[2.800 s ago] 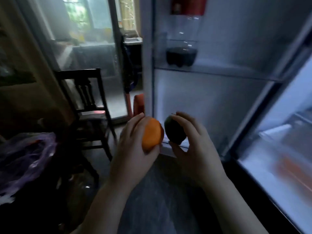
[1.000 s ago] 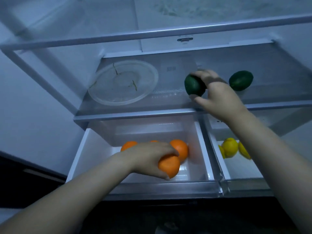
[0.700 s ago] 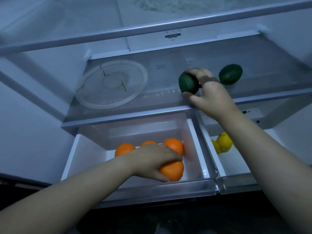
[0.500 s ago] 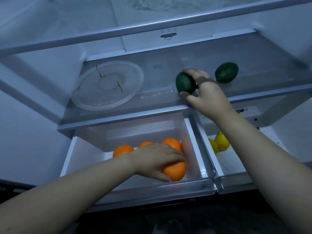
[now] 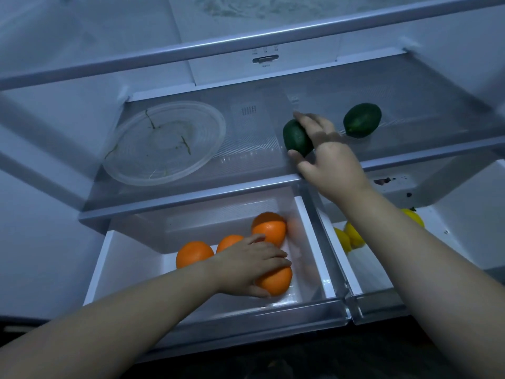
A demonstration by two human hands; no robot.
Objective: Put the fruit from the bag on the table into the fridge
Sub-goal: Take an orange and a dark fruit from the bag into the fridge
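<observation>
The right hand (image 5: 330, 160) pinched an avocado (image 5: 296, 138) at the shelf (image 5: 191, 199), the fruit lying left of the palm with its long axis slanting frontward (another avocado (image 5: 362, 120) sat well to the right), while the left hand (image 5: 246, 265) gripped an orange (image 5: 276, 281) at the left drawer's (image 5: 131, 258) front.

Orange (image 5: 276, 280) in drawer (image 5: 246, 310); dark-green fruit (image 5: 296, 138) on shelf (image 5: 191, 198).

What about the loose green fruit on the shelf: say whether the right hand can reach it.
Probably yes: the loose green fruit lies uncovered beside the right hand, nothing between, though that hand holds another green fruit.
</observation>
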